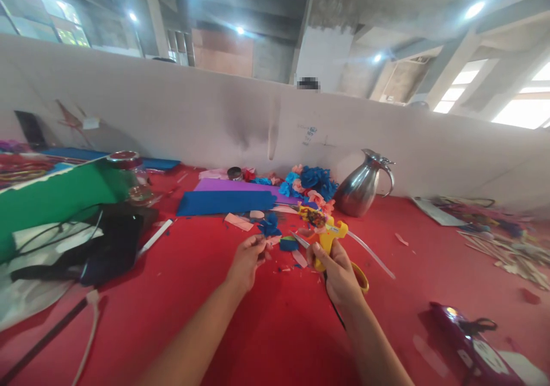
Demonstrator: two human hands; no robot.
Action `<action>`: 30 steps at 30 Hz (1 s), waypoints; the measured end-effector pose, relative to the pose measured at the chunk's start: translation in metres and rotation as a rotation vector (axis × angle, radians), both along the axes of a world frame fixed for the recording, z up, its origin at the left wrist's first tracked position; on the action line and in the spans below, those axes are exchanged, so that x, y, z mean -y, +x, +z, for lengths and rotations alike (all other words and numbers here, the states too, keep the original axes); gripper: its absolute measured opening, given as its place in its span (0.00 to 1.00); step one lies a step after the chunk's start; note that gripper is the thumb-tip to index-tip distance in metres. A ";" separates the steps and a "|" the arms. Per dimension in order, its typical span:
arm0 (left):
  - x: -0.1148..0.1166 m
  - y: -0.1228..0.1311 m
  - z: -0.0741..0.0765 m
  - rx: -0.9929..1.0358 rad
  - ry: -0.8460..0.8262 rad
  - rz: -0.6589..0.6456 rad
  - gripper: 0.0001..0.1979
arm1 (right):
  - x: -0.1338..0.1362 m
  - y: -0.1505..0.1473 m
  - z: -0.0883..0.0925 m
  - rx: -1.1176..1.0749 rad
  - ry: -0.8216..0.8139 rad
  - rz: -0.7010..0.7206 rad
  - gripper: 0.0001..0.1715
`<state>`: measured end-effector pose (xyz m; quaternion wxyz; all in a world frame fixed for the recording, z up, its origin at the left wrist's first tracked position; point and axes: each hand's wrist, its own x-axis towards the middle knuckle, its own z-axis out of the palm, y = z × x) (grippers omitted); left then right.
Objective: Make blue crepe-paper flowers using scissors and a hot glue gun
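Note:
My right hand (pixel 337 268) is wrapped round a yellow glue gun (pixel 330 240), its body upright and a clear glue stick trailing to the right. Scissors (pixel 361 277) with yellow handles lie beside and partly behind this hand. The fingers of my left hand (pixel 249 260) are pinched together near a pale pink scrap (pixel 272 240); whether they hold it is too small to tell. A blue paper flower (pixel 269 224) is just beyond my left fingertips. Between the hands are a small blue and green piece (pixel 288 243) and pink petals (pixel 299 259).
Blue sheets (pixel 227 203) lie on a purple sheet (pixel 206 185) behind the hands. Paper flowers (pixel 315 182) and a metal jug (pixel 363 185) stand along the wall. A black bag (pixel 116 248) and white marker (pixel 155 237) are left, a purple pouch (pixel 476 346) right, on the red table (pixel 283 334).

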<state>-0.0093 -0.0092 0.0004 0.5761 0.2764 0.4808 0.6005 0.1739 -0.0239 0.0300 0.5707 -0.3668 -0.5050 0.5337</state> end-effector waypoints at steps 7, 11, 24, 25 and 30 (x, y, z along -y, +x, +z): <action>0.000 -0.002 0.001 -0.021 0.003 0.045 0.08 | 0.002 -0.006 -0.011 0.410 0.122 -0.041 0.13; -0.001 -0.002 -0.001 -0.033 -0.002 0.061 0.08 | 0.003 -0.010 -0.013 0.668 0.220 -0.126 0.12; 0.001 0.004 0.000 -0.038 0.030 0.071 0.12 | -0.001 -0.014 -0.022 1.066 0.235 -0.198 0.15; 0.001 0.004 0.000 -0.037 0.030 0.071 0.12 | -0.001 -0.014 -0.022 1.073 0.236 -0.194 0.16; 0.002 0.005 0.002 -0.033 0.034 0.071 0.13 | -0.002 -0.013 -0.022 1.098 0.237 -0.180 0.15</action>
